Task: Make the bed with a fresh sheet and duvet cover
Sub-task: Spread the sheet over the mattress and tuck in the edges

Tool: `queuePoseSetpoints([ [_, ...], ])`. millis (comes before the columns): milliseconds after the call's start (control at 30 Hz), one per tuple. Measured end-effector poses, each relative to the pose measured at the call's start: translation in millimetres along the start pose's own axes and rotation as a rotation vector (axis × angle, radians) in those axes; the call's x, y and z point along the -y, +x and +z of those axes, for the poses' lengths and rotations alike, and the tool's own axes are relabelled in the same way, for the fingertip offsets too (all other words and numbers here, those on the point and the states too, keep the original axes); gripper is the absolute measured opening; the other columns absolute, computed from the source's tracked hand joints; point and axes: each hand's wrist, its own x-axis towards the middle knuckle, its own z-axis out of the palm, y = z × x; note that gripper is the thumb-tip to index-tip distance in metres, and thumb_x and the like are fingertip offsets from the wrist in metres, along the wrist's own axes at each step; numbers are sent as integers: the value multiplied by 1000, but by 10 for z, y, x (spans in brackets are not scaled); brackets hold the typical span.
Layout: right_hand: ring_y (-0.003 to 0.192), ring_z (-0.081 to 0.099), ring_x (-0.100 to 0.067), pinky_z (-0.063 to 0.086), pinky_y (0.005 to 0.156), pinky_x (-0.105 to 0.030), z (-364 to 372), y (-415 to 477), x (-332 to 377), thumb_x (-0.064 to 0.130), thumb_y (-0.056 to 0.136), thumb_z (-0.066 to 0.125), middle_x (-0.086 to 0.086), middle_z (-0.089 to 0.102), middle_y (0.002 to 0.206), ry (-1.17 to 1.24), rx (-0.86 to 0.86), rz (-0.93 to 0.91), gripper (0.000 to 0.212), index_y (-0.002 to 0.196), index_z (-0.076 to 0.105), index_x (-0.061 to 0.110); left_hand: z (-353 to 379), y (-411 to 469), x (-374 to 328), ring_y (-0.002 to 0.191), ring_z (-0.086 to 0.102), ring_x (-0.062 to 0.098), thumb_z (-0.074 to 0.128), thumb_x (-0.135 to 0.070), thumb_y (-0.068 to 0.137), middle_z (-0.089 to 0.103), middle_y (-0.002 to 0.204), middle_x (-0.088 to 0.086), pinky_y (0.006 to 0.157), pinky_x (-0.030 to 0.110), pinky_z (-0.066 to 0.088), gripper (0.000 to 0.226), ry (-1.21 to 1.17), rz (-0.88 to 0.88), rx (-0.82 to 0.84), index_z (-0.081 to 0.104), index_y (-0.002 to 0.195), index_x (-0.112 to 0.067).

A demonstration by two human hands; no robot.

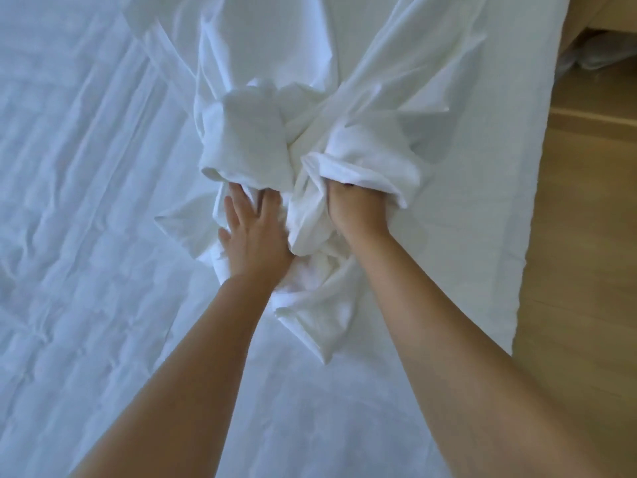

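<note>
A white duvet cover point(310, 108) lies bunched in the middle of the bed, gathered into a knot of folds. My left hand point(253, 236) lies flat against the bunched cloth with its fingers straight, their tips under a fold. My right hand point(356, 208) grips a gathered fold, and its fingers are hidden inside the cloth. Under the bunch a smooth white sheet point(448, 257) is spread over the right side of the bed. A white quilted duvet point(76, 208) covers the left side.
The sheet's edge point(520, 270) hangs over the bed's right side above a wooden floor point(582, 277). Crumpled pale linen point(599, 53) lies on the floor at the top right.
</note>
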Motion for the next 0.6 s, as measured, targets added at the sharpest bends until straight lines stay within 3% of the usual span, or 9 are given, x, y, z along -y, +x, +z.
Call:
queuePoseSetpoints([
  [33,116,54,-31,35,95,-30,-51,70,157,21,99,42,-14,60,121,-49,-62,-156,33,123,58,5,-46,94,72,131,32,40,61,-37,81,20,149,18,89,49,40,67,-79,-59,-13,24,136,-28],
  [100,122,51,-33,37,99,-37,-142,249,506,25,96,47,-16,56,129,-138,-58,-343,38,129,54,6,-191,233,269,105,53,41,57,-26,84,52,119,18,75,42,41,53,-183,-148,-34,34,132,-22],
  [200,131,43,-25,30,107,-36,-133,498,1047,26,99,42,-6,47,140,-147,263,-364,40,136,45,13,-523,385,641,87,56,41,55,-18,84,62,90,16,65,40,39,35,-99,-165,-133,46,117,-14],
  [300,136,34,-27,22,112,-36,82,488,1429,28,100,35,-10,38,147,-118,449,-480,45,141,39,12,-820,489,1059,92,56,42,54,-16,84,62,98,18,67,41,39,27,33,-295,-238,52,111,-16],
  [400,146,-3,-24,3,118,-39,329,229,1336,39,99,36,-7,0,160,-129,708,-579,65,152,6,15,-945,555,1408,113,50,42,48,-16,90,54,122,21,86,46,39,38,8,-536,-233,47,128,-16],
  [467,146,-12,-16,0,117,-44,458,7,1038,40,98,41,0,-10,159,-153,796,-613,74,152,-6,19,-938,554,1432,125,42,38,44,-12,91,45,135,19,100,44,34,46,-136,-640,-260,42,137,-16],
  [533,146,-10,-14,0,117,-47,608,-208,724,38,96,43,2,-10,159,-216,822,-634,77,151,-8,21,-827,445,1222,131,36,31,49,-16,91,40,142,15,106,39,30,52,-269,-459,-316,38,141,-18],
  [600,146,-2,-17,4,118,-45,711,-372,487,37,93,48,-1,1,160,-190,798,-607,78,152,-1,20,-622,250,822,139,26,24,58,-45,84,28,151,9,111,39,24,73,-352,-189,-215,26,147,-27],
])
